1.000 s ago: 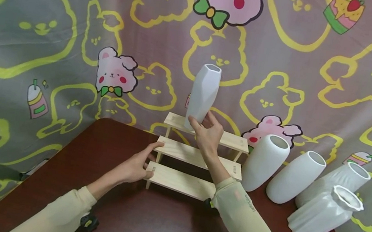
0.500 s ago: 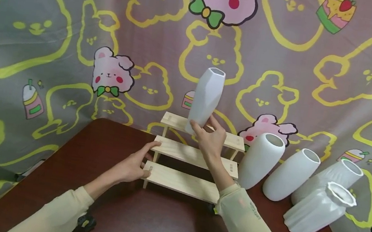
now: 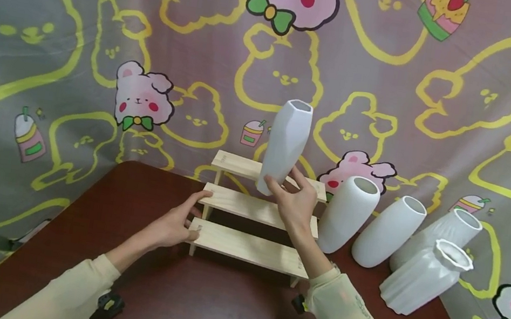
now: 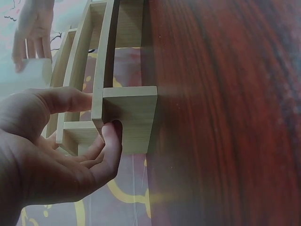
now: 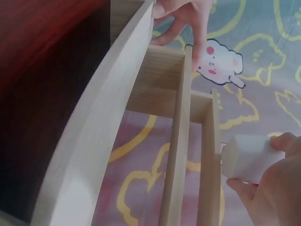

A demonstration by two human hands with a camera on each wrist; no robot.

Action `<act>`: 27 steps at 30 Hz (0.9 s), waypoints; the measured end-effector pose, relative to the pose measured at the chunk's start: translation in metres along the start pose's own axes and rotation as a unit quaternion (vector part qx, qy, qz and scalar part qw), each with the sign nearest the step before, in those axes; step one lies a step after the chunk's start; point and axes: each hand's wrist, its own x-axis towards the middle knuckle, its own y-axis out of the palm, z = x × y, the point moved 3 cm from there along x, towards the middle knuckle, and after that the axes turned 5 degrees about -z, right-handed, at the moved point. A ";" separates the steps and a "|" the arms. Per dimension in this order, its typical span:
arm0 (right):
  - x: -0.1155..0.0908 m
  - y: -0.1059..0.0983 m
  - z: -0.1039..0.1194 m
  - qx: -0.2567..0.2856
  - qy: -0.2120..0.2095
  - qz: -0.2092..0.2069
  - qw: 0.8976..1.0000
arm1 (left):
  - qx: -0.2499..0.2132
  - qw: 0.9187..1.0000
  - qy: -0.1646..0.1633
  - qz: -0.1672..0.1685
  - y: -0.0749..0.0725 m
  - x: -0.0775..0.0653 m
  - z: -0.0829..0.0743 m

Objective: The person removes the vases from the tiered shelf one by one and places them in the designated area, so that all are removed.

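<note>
A white faceted vase is held near its base by my right hand, between thumb and fingers. It leans slightly, mouth up, its base overlapping the front edge of the top step of a three-step wooden stand. In the right wrist view, the vase's base faces the top board's edge, close to it. My left hand grips the stand's left end. Seen from the left wrist, the thumb lies on the lowest board's upper face and a finger curls beneath that board.
To the right of the stand stand several white vases: a tall smooth one, a slimmer smooth one, a textured one and a fluted one with a ruffled rim. The dark red table meets a cartoon-patterned curtain behind.
The faceted vase in my right hand has shifted right along the stand and slightly lower. My left hand keeps its grip on the stand. The head view has turned slightly right.
</note>
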 end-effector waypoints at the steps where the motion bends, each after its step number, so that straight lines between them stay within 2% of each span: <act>1: -0.002 -0.002 0.001 0.003 -0.001 0.005 1.000 | -0.001 1.000 0.000 0.000 0.000 0.000 0.000; 4: -0.008 -0.009 0.002 0.007 -0.007 0.014 1.000 | -0.003 1.000 0.001 0.000 -0.001 -0.001 0.000; 11: -0.025 -0.033 0.010 -0.041 -0.032 0.000 0.999 | -0.009 1.000 0.003 0.002 0.000 0.000 -0.001; 16: -0.041 -0.045 0.028 -0.020 -0.019 0.016 0.999 | -0.011 1.000 0.003 0.001 0.000 0.001 0.001; 18: -0.048 -0.051 0.033 -0.028 -0.012 0.015 0.999 | -0.012 1.000 0.004 0.002 0.000 0.001 0.001; 24: -0.057 -0.078 0.011 -0.040 0.016 -0.005 0.999 | -0.018 1.000 0.000 0.004 0.001 0.001 0.001; 27: -0.060 -0.092 0.000 -0.042 0.014 -0.014 0.999 | -0.016 1.000 -0.001 0.005 0.000 0.001 -0.001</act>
